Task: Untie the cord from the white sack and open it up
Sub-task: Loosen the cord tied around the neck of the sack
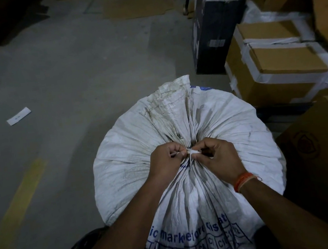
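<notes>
Two hands on the knot: left hand (164, 161) and right hand (217, 155) each pinch the white cord (192, 152) at the gathered neck of the white sack (131, 149), which stands on the floor directly below. Knot not yet loose. Recommend: pick one strand free w/ fingertips, keep neck bunched, avoid pulling ends apart, which likely tightens it.

A grey concrete floor (74, 77) carries the full white sack (231, 128), a paper slip (18, 116), flattened cardboard (138, 8) and taped boxes (276, 73).

Curled fingers of the left hand (164, 161) and right hand (218, 156) hide most of the cord (192, 152) knot. The white sack (131, 149) runs off the bottom edge, its blue print creased and partly unreadable
</notes>
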Motion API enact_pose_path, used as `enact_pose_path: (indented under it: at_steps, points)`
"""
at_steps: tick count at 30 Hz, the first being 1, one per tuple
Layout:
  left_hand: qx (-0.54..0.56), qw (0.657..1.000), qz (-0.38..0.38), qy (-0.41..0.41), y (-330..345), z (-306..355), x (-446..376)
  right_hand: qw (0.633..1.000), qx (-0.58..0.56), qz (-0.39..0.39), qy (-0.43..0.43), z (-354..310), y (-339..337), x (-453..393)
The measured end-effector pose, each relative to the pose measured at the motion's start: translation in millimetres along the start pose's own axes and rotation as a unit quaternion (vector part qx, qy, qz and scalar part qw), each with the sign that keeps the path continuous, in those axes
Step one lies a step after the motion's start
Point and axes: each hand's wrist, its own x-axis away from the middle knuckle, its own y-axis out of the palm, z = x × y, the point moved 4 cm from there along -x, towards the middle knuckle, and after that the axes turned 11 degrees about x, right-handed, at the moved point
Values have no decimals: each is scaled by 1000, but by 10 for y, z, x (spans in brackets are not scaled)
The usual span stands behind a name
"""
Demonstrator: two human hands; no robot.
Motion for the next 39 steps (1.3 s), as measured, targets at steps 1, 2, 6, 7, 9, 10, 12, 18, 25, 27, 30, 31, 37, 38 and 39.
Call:
enact_pose_path:
  at_steps: [1, 2, 6, 7, 9, 10, 12, 18, 25, 27, 30, 31, 37, 38, 39]
  points:
    - [4, 1000, 2, 0, 1, -3, 2, 1000, -3, 0, 2, 1, -2, 1]
    - [6, 1000, 4, 0, 0, -6, 4, 1000, -6, 0, 3, 1, -1, 1]
    - [7, 1000, 6, 1, -3, -8, 6, 1000, -10, -4, 6, -3, 8, 3]
    - [7, 1000, 6, 1, -3, -7, 7, 1000, -11, -5, 7, -4, 11, 3]
    - [8, 1000, 6, 1, 1, -9, 10, 1000, -15, -6, 10, -1, 16, 3]
    - [9, 1000, 5, 2, 4, -10, 11, 1000, -17, -6, 10, 1, 17, 3]
    - [15, 1000, 4, 4, 8, -3, 20, 1000, -16, -6, 6, 0, 16, 4]
    - [28, 1000, 13, 4, 18, 19, 45, 1000, -14, -6, -2, 10, 23, -1]
    - [6, 1000, 14, 13, 69, 27, 72, 999, -34, -15, 0, -11, 45, 22]
    - [2, 1000, 13, 15, 58, 35, 71, 999, -32, -17, -1, -8, 40, 18]
    - [-13, 1000, -7, 14, 19, 65, 36, 999, -38, -18, 5, -14, 30, 9]
    - [-21, 1000, -15, 17, 0, 80, 26, 999, -43, -18, 7, -12, 29, 4]
    - [-81, 995, -37, 35, -168, 88, -33, 999, -39, -13, 4, 20, 21, -10]
    - [-80, 995, -39, 34, -176, 78, -34, 999, -37, -13, 4, 21, 20, -9]
    - [-75, 996, -41, 33, -174, 72, -33, 999, -36, -12, 5, 24, 22, -8]
